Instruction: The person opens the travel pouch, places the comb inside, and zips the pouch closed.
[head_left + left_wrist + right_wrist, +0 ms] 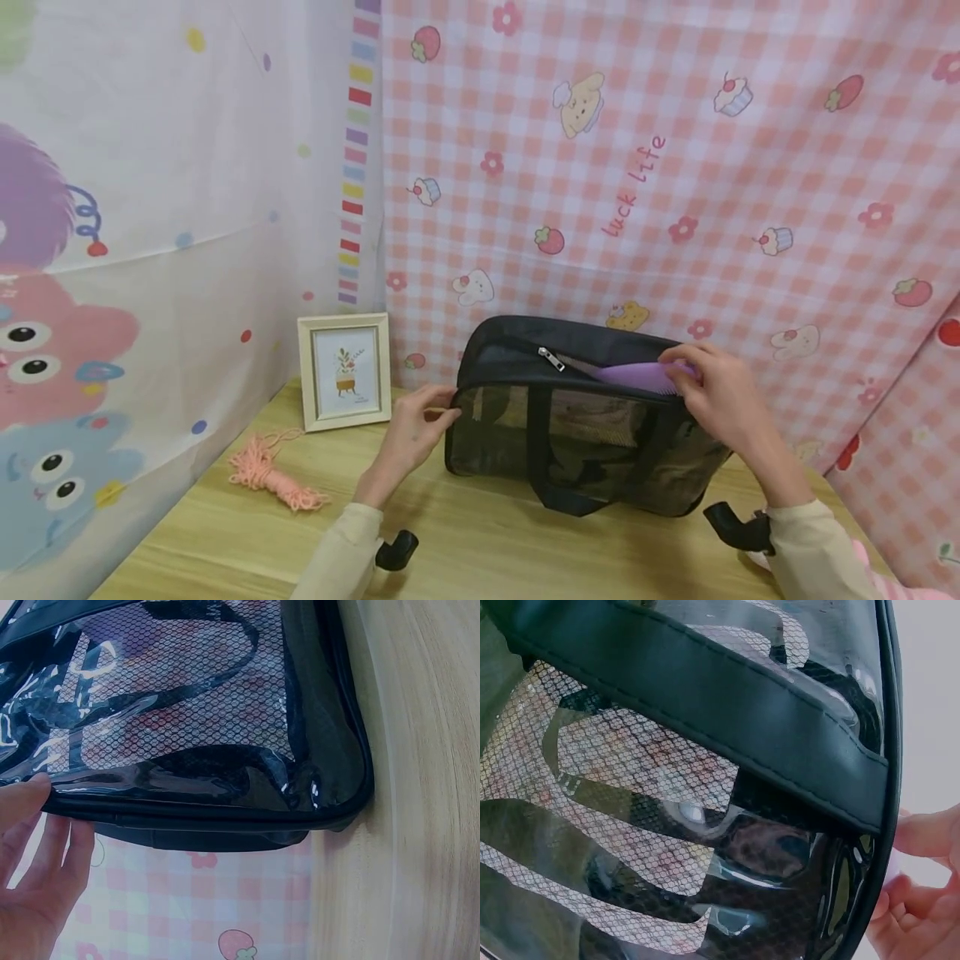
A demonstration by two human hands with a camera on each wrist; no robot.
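Observation:
A black bag (495,342) with see-through front and mesh back stands on the table, its top zipper (551,359) partly undone. My left hand (408,425) pinches the bag's left edge; in the left wrist view the thumb lies over the black piping (187,814) and the fingers are beneath it. At the right end of the opening, my right hand (723,396) holds a purple comb (633,377), which lies lengthwise in the gap, partly inside. In the right wrist view the bag's handle (705,697) fills much of the picture, and the comb is mostly hidden behind the fingers (922,840).
A cream picture frame (345,372) stands at the table's back left. In front of it lies a bundle of pink yarn (273,475). Something pink (885,579) shows at the lower right, partly behind the right sleeve. Patterned cloths (600,192) hang behind the table (465,550).

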